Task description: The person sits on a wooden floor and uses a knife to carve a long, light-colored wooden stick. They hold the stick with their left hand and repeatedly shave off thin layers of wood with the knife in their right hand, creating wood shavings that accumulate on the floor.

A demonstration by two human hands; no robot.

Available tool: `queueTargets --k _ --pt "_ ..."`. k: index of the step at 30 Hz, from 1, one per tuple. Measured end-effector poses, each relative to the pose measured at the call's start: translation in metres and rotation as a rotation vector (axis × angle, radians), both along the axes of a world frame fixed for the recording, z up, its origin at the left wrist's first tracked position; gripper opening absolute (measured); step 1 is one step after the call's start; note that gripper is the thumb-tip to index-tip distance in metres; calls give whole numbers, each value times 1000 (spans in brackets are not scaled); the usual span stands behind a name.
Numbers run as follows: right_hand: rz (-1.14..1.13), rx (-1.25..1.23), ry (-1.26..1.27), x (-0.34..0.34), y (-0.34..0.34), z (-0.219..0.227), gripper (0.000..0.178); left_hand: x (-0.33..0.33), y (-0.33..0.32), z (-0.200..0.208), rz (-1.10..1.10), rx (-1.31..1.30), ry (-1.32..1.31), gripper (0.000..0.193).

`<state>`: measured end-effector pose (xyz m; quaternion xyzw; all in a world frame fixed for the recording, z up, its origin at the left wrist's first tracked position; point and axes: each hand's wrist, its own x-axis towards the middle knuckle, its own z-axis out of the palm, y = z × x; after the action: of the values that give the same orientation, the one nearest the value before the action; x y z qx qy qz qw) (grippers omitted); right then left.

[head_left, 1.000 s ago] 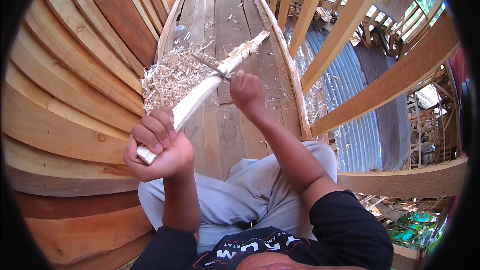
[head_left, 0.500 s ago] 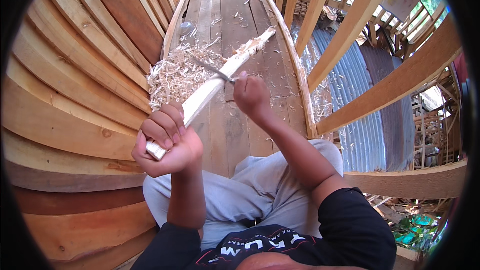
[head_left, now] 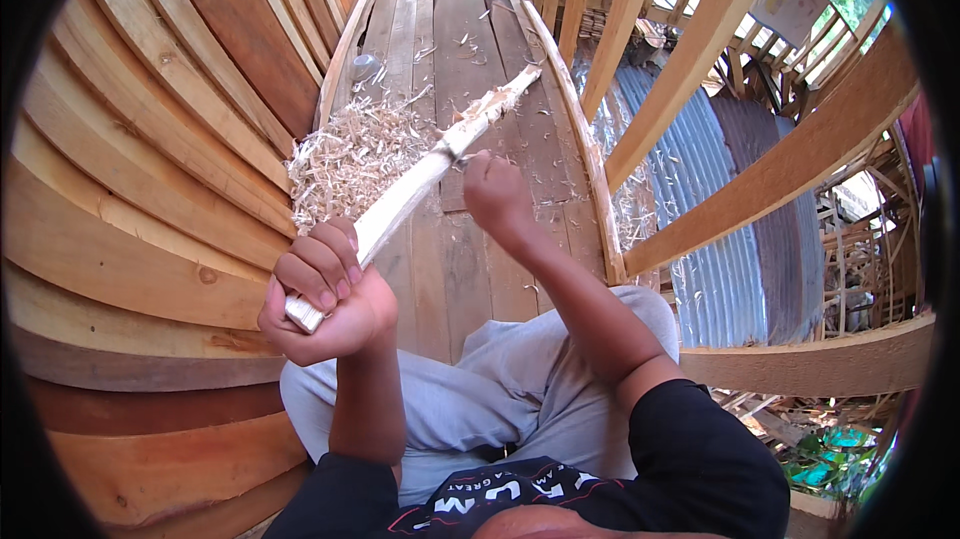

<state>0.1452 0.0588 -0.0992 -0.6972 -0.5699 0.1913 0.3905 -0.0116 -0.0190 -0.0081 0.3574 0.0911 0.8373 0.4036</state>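
Note:
A long pale stick of wood (head_left: 405, 194), peeled and faceted, slants from lower left to far right. My left hand (head_left: 325, 284) is wrapped round its near end, whose square-cut tip pokes out below the fingers. Partway along the stick, my right hand (head_left: 495, 194) is closed, thumb side toward the wood, on a knife (head_left: 458, 161). Its blade meets the stick and shows only as a short dark, blurred bit, while the fist hides the handle. Beyond the blade the wood looks rougher, with strips of bark or loose shavings on it.
A heap of curled wood shavings (head_left: 355, 154) lies left of the stick on the plank floor (head_left: 460, 284). A small clear round container (head_left: 365, 67) stands behind it. Plank walling (head_left: 140, 249) closes the left; a wooden railing (head_left: 690, 64) runs along the right, above corrugated metal sheets (head_left: 715, 229).
The knife blade, which stuck out left across the stick, now shows only as a short blur against the wood. My right hand has turned slightly; my left keeps its grip.

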Motion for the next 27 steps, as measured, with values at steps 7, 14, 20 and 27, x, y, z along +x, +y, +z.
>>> queueTargets --k 7,14,20,27 --pt "4 193 -37 17 16 -42 53 3 5 4 -13 -93 -105 30" --pt "-75 171 78 0 13 -21 56 1 -8 12 11 -61 -32 32" --pt "123 94 65 -16 -11 -5 57 -1 0 1 40 -53 -57 31" --pt "70 22 73 -9 -6 -5 58 6 2 -2 22 -8 -15 32"
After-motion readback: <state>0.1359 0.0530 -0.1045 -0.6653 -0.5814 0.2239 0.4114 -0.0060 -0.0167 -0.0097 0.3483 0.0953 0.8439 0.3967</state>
